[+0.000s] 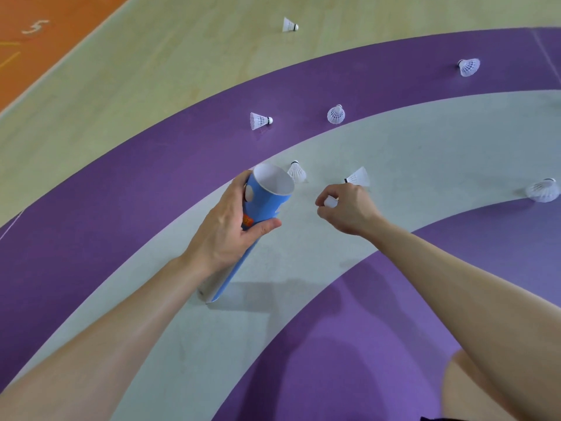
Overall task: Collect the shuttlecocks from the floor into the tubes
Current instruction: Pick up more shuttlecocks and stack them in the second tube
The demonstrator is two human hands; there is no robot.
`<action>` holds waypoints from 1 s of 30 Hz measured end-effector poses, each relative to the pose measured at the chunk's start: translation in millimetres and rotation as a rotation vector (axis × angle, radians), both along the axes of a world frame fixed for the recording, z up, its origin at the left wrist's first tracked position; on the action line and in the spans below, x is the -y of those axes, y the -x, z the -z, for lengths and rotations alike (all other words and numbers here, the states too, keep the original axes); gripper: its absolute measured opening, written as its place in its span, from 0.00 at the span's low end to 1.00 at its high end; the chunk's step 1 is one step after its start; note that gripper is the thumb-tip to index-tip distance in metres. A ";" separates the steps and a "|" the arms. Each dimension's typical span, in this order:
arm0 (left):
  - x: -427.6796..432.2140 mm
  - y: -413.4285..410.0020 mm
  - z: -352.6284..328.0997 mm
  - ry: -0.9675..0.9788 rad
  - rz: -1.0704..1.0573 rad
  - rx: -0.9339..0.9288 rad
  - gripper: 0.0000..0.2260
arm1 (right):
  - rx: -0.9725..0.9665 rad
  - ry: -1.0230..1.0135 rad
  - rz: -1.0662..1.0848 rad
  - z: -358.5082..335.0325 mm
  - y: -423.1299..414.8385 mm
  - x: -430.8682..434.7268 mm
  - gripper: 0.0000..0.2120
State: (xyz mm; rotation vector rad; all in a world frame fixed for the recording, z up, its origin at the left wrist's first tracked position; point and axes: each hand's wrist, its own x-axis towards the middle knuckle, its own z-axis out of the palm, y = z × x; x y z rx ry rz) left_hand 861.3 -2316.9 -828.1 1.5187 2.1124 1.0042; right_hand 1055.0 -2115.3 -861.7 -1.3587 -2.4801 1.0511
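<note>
Left hand (223,227) is gripping the blue tube (268,205). Right hand (352,212), beside its mouth, is pinching a shuttlecock (331,202) (half hidden), probably risking a rim snag.

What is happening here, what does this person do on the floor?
A person is collecting shuttlecocks from the floor. The left hand grips a blue tube, open end tilted up toward the right hand, which pinches a white thing, likely another shuttlecock, not yet in the tube. Seven lie scattered around.
</note>
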 end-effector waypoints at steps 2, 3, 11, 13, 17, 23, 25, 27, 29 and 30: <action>-5.3 -2.9 0.4 0.035 0.013 -0.040 0.40 | 0.026 -0.004 -0.009 2.3 -4.8 -3.9 0.07; -8.8 -3.9 0.9 0.052 0.018 -0.056 0.39 | 0.040 -0.003 -0.012 5.0 -7.7 -6.1 0.07; -40.6 -7.2 7.0 0.303 0.055 -0.253 0.36 | 0.190 -0.010 -0.039 48.7 -46.3 -38.6 0.13; -43.2 -7.8 10.7 0.349 0.053 -0.292 0.35 | 0.248 -0.006 -0.057 69.8 -65.8 -49.2 0.18; -45.9 -10.7 16.1 0.436 0.039 -0.348 0.33 | 0.351 -0.145 -0.180 98.1 -82.2 -72.7 0.26; -52.2 -34.3 23.1 0.511 0.121 -0.389 0.36 | 0.434 -0.471 -0.433 132.1 -34.6 -92.2 0.31; -51.9 -41.9 24.5 0.518 0.149 -0.387 0.36 | 0.547 -0.529 -0.464 145.8 -20.0 -92.8 0.28; -48.6 -44.5 22.9 0.490 0.159 -0.390 0.37 | 0.658 -0.573 -0.438 155.5 -11.9 -91.7 0.22; -40.7 -44.8 20.4 0.452 0.177 -0.381 0.38 | 0.735 -0.602 -0.365 162.1 -13.9 -90.3 0.19; -35.9 -44.1 19.6 0.437 0.187 -0.372 0.38 | 0.760 -0.615 -0.339 163.6 -17.3 -90.0 0.18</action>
